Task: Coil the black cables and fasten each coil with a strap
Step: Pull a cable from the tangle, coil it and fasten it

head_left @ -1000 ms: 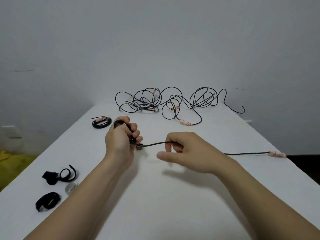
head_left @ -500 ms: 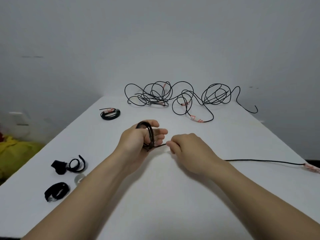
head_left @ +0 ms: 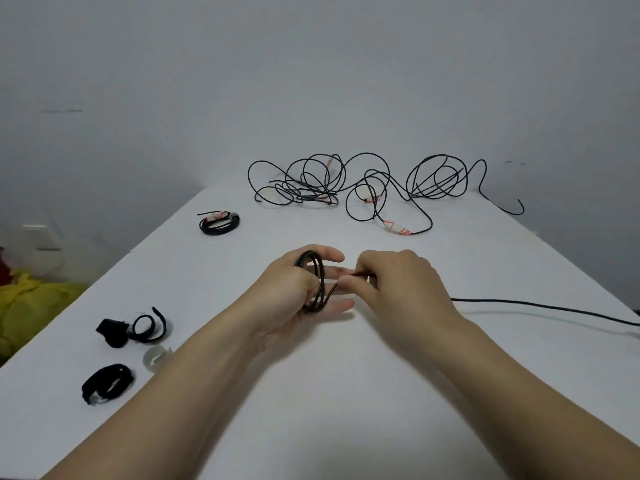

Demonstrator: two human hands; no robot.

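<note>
My left hand [head_left: 294,299] holds a small coil of black cable [head_left: 313,284] looped around its fingers, thumb pressed on the loops. My right hand [head_left: 394,292] pinches the same cable just right of the coil. The cable's free length [head_left: 547,308] trails off to the right across the white table [head_left: 346,410]. A tangle of loose black cables [head_left: 346,181] with red-and-white tags lies at the far edge. A finished coil [head_left: 219,223] sits at the far left. Two black straps [head_left: 138,329] [head_left: 106,383] lie at the near left.
A small clear round piece [head_left: 155,356] lies between the two straps. Yellow cloth [head_left: 31,306] shows on the floor beyond the table's left edge. A grey wall stands behind the table.
My right hand has closed in on the left hand, bringing the cable to the coil. The coil has gained a loop, and the free length has been drawn in from the right.
</note>
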